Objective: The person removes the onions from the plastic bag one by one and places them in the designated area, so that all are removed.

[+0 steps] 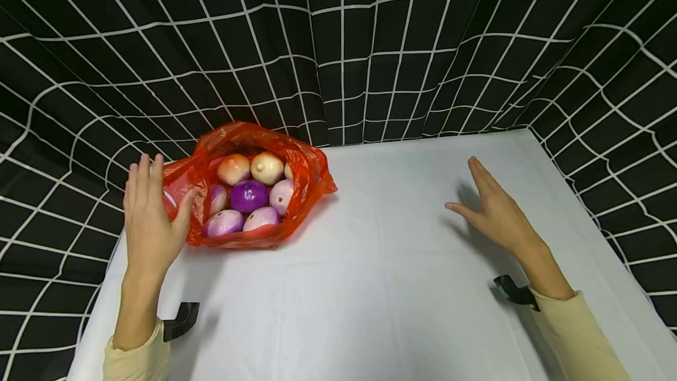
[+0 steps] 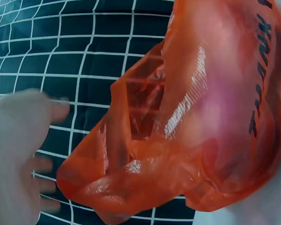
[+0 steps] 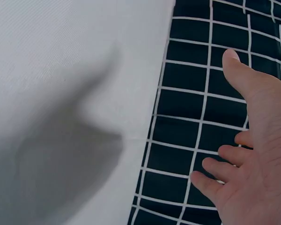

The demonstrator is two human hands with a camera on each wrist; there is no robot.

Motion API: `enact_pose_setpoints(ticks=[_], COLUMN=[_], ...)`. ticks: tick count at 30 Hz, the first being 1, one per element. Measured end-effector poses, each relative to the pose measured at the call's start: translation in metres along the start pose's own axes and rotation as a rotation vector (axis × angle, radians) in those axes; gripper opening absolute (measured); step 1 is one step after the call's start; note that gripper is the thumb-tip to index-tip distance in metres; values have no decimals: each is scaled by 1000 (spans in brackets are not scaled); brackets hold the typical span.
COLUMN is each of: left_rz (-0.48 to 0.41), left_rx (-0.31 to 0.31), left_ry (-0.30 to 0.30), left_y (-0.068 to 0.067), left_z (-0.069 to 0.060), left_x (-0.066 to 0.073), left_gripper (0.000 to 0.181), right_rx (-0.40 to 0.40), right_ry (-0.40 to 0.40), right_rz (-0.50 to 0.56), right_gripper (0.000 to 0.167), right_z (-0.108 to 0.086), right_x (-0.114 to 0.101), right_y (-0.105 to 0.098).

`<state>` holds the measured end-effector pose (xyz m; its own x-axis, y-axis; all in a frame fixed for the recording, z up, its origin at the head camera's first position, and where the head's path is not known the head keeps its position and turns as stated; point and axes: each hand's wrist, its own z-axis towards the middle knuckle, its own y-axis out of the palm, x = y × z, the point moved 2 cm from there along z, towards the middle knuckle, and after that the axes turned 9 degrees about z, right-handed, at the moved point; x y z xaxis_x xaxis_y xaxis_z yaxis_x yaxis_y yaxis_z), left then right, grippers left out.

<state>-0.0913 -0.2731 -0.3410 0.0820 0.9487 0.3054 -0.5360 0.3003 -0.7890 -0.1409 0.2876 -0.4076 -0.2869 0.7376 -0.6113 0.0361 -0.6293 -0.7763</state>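
An orange-red plastic bag (image 1: 312,178) stands with its mouth open at the left back of the table. Inside lie several onions: purple ones such as the dark glossy onion (image 1: 249,196), and paler yellow ones such as the onion (image 1: 267,168). My left hand (image 1: 150,222) is raised by the bag's left side, fingers straight and thumb spread, holding nothing. In the left wrist view a gap shows between that hand (image 2: 18,150) and the bag (image 2: 178,154), which has dark lettering. Over the right side of the table, my right hand (image 1: 497,216) hovers with straight fingers, far from the bag.
A white cloth (image 1: 359,298) covers the table. Black curtains with a white grid (image 1: 370,46) rise along the back and both sides, close behind the bag. Each wrist bears a black camera mount, such as the left mount (image 1: 181,321).
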Motion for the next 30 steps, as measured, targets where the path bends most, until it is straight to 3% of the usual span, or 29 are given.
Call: enact_pose_setpoints(ticks=[4, 8, 16, 19, 24, 30], left_rz=[31, -11, -301, -351, -402, -372], left_rx=[23, 33, -136, -145, -126, -106], left_ry=[-160, -243, -555, -593, -608, -645], left_y=[-6, -7, -3, -1, 1, 5], left_z=[-5, -8, -5, -4, -5, -7], left_x=[-9, -16, -28, -32, -37, -40], left_gripper=[73, 69, 51, 49, 46, 39], right_rx=[8, 9, 1, -6, 11, 25], right_ry=[-20, -8, -22, -22, -38, -61], right_rz=[1, 26, 73, 78, 65, 95], right_gripper=[100, 98, 96, 95, 90, 85], right_z=[4, 6, 14, 15, 20, 27], right_x=[-5, -9, -17, -20, -23, -29], right_y=[2, 3, 9, 12, 17, 21])
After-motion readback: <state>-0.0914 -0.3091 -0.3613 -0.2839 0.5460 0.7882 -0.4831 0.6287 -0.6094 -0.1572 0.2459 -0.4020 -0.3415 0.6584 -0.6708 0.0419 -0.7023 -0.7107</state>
